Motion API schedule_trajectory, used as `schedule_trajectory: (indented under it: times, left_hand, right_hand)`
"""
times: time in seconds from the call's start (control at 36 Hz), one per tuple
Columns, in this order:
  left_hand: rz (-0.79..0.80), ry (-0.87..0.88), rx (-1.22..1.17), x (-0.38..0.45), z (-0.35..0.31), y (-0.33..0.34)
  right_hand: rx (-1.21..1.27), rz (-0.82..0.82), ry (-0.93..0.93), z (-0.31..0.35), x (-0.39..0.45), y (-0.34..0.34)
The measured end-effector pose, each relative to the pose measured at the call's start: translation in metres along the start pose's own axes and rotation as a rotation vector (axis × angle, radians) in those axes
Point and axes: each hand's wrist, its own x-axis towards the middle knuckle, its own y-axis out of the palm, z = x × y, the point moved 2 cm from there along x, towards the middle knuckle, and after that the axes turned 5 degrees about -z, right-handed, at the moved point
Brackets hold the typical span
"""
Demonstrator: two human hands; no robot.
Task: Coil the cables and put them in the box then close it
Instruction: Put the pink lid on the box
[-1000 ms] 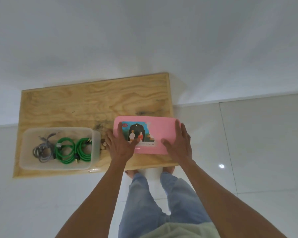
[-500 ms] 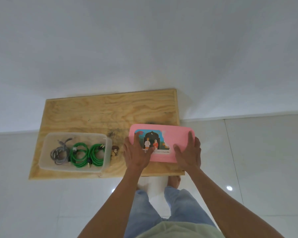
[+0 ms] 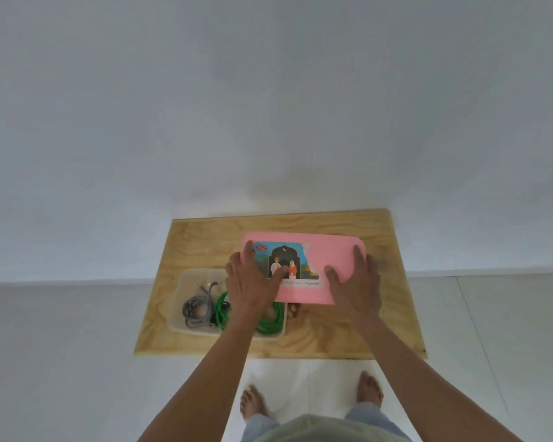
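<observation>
I've got both hands on the pink lid (image 3: pixel 329 266), held flat above the plywood table (image 3: pixel 393 314). Left hand (image 3: pixel 253 282) holds the lid's left end, thumb lying across the printed picture sticker (image 3: pixel 284 260), fingers wrapped over the edge. Right hand (image 3: pixel 355 282) holds the right end, thumb on top, fingers curled round the rim. So each grip is pinching the lid btwn thumb and fingers.

The lid's left end overlaps the far right corner of the clear plastic box (image 3: pixel 179 301), which sits on the table's near left part, still uncovered. Inside the box: a coiled grey cable (image 3: pixel 197 309) at left, and coiled green cable (image 3: pixel 270 323) beside it, partly hidden by my left wrist. Small brownish item (image 3: pixel 292 311) just right of the box, too blurred to ID.

Bare feet (image 3: pixel 253 403) on white floor tiles (image 3: pixel 61 362) below the table edge.
</observation>
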Motion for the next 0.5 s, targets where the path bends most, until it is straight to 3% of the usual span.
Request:
schedule_trajectory:
  times: [0.19,0.5]
  left_hand:
    - [-0.031,-0.044,-0.029,0.036,0.103,-0.066]
    - [0.222,-0.082,-0.074,0.025,0.183,-0.061]
  right_hand:
    - [-0.017,0.033,-0.078,0.079,-0.067,0.077]
    - [-0.17,0.058,0.021,0.088,-0.123,0.126]
